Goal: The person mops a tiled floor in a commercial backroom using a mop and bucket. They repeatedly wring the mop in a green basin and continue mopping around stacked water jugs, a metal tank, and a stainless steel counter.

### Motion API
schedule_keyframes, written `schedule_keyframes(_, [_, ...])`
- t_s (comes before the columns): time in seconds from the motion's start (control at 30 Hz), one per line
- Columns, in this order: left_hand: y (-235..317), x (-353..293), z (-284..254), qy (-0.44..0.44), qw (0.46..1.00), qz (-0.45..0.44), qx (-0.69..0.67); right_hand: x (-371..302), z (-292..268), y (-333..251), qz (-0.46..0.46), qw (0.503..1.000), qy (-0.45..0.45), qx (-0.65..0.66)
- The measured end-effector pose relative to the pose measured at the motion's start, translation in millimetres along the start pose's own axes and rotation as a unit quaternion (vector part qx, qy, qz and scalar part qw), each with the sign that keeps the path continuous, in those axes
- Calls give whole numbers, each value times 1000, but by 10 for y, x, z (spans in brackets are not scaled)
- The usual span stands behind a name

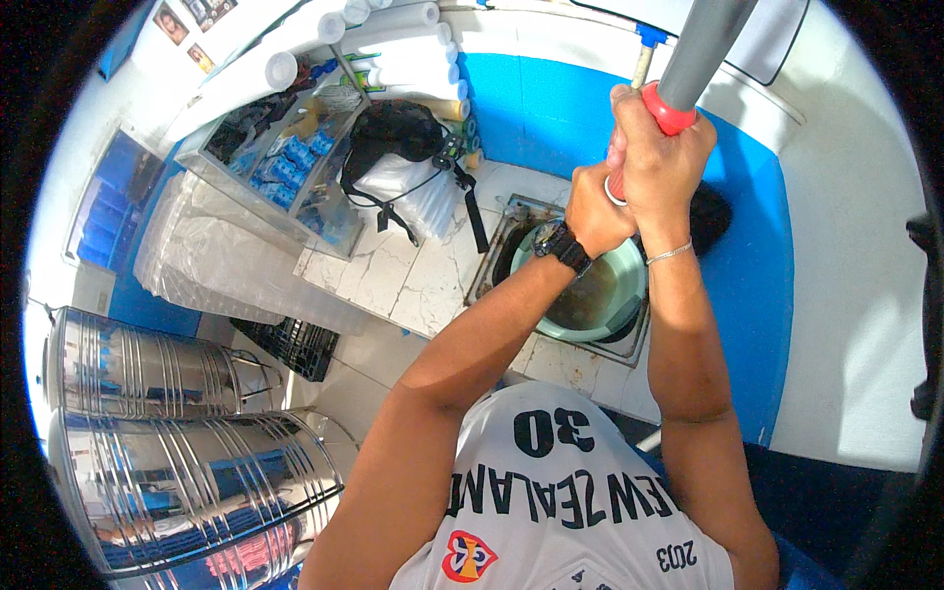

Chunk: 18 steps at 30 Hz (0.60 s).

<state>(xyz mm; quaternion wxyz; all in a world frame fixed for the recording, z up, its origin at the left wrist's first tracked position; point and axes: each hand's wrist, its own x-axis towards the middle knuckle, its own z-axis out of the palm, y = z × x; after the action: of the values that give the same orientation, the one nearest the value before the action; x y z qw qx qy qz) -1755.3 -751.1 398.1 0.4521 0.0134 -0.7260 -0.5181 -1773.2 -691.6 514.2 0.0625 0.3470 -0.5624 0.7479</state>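
Observation:
Both hands grip a thick grey pole [710, 44] with a red collar, which rises toward the upper right of the view. My right hand [661, 162] is closed around its reddish grip just below the collar. Below it, my left hand [596, 211], with a black watch at the wrist, is closed around the lower part; the pole's end ring shows between the hands. Under my hands a pale green basin [629, 295] holds murky water. It sits in a stained metal sink [619, 352], and my left hand and wrist hide part of its rim.
On the white tiled counter [379, 270] lie a black bag [398, 133] and a clear plastic bundle [418, 197]. A glass case [285, 167] holds blue packages. White rolls [393, 44] are stacked behind. Shiny metal tanks [187, 482] and a black crate [305, 349] stand lower left.

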Motion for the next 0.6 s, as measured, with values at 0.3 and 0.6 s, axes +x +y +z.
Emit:
schedule_keyframes(0.3, [10,-6,-2,5,1000,-7,6,-6,12,1,4,1000,-1,7])
schedule_keyframes(0.6, [12,-74,-3,2,1000,-21,20,-54,1,10,0,1000,0,8])
